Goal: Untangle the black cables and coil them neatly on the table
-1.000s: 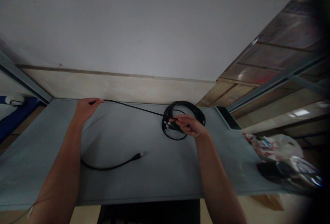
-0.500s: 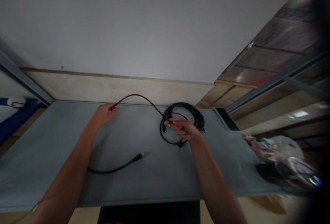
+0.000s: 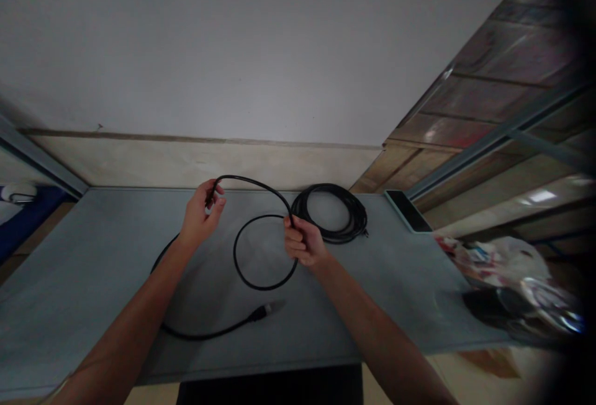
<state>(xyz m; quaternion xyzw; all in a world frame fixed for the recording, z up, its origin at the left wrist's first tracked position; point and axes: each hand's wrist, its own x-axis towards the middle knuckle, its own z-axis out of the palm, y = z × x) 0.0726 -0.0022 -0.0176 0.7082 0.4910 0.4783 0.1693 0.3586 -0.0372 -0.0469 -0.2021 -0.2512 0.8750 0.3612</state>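
Between my two hands a black cable (image 3: pixel 254 181) arches up above the table. My left hand (image 3: pixel 201 213) pinches it at the left end of the arch. The fingers of my right hand (image 3: pixel 303 240) are closed around it on the right, where a loop hangs down to the left. From behind my left forearm the cable runs along the table to a plug (image 3: pixel 259 313) with a light metal tip, lying near the front. A coiled black cable (image 3: pixel 356 215) lies behind my right hand, at the table's back.
A phone-like device (image 3: pixel 408 211) with a pale rim lies at the back right of the grey table (image 3: pixel 395 305). Beyond the right edge are a dark, shiny object (image 3: pixel 516 309) and white plastic bags (image 3: pixel 516 259). A white wall panel (image 3: pixel 242 69) stands behind.
My right hand has moved left and down, away from the coil, with the cable in it. A loop now hangs between the hands. My left hand has shifted slightly right.
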